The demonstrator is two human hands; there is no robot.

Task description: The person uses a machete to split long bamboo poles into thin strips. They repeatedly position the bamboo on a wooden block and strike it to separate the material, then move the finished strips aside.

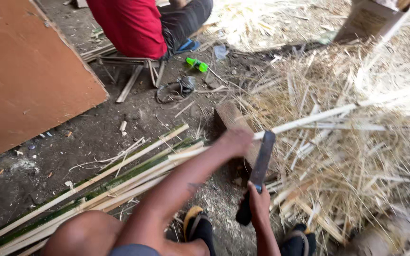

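Gripping pale bamboo strip (309, 119) in left hand (236, 141), right hand (258, 199) seemingly holding dark blade (261, 163)

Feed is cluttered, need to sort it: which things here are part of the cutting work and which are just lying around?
In use:
left hand holding pale bamboo strip
right hand gripping flat blade
wooden block

Lying about:
green bottle
brown board
shavings heap

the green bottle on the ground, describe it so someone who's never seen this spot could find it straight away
Start at the person in the red shirt sitting on a low stool at the top of the view. Just right of the stool, on the bare dirt by a blue sandal, lies the green bottle on its side. Its bright green stands alone among the grey scraps and pale shavings.
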